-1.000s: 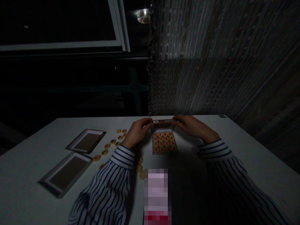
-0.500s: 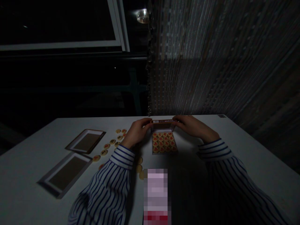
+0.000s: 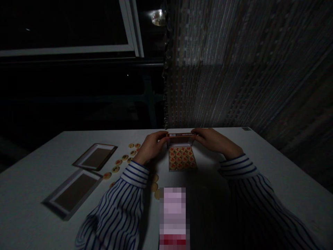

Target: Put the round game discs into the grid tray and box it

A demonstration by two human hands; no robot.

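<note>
Between my two hands a cardboard box lid is tilted up at the far side of a shallow box. My left hand is closed on the lid's left end, thumb and fingers pinching it. At the right end my right hand pinches it the same way. Rows of round Chinese chess pieces with red characters fill the box. Whether the lid touches the box's far edge I cannot tell.
On the white table, loose chess pieces lie left of the box, partly behind my left arm. Two open box parts, one brown-edged and one pale, lie farther left. A strand curtain hangs beyond the table.
The picture is slightly darker. Both hands and the lid stay nearly where they were, and the pieces have not moved.
</note>
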